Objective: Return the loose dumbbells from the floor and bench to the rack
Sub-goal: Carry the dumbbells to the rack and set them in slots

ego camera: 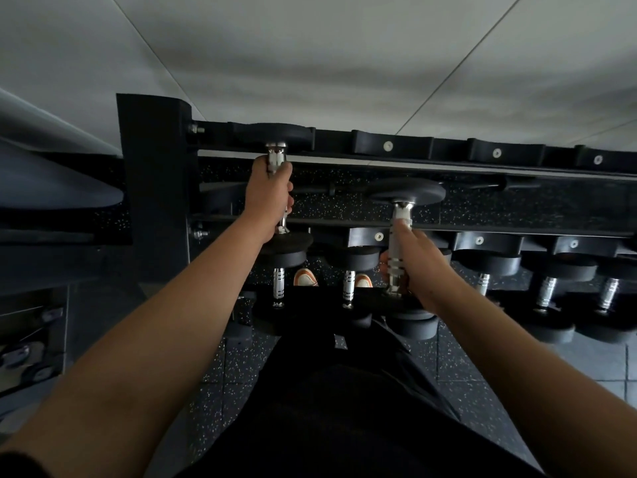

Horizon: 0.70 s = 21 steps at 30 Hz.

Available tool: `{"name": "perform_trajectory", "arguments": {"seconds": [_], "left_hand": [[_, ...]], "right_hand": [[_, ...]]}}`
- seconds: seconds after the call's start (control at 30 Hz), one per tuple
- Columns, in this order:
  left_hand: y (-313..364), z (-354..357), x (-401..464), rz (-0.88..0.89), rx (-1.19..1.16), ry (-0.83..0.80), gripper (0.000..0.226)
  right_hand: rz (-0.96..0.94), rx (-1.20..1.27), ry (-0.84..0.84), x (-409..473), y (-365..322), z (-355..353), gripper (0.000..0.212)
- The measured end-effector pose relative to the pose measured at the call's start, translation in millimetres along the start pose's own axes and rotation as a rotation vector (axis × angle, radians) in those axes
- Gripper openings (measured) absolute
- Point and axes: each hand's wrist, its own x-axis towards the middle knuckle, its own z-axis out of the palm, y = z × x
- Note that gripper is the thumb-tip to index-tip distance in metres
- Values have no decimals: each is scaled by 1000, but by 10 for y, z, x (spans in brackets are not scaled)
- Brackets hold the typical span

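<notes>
I see two dumbbells at the rack [396, 146] — left hand [270, 194] clenched on one [275, 160] at eleven o'clock, right hand [410, 260] gripping another [401, 215] at one o'clock.

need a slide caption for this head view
Left hand and right hand each lower a dumbbell onto the rack.

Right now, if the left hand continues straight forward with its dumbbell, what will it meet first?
Probably the rack's upper back rail: the far head of the dumbbell in the left hand already looks very close to its saddle, though depth is unclear.
</notes>
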Motion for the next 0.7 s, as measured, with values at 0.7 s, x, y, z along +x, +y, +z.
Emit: {"name": "perform_trajectory", "arguments": {"seconds": [0.7], "left_hand": [[-111, -140, 128, 39, 198, -38, 17]], "right_hand": [[-118, 67, 70, 620, -431, 77, 39]]}}
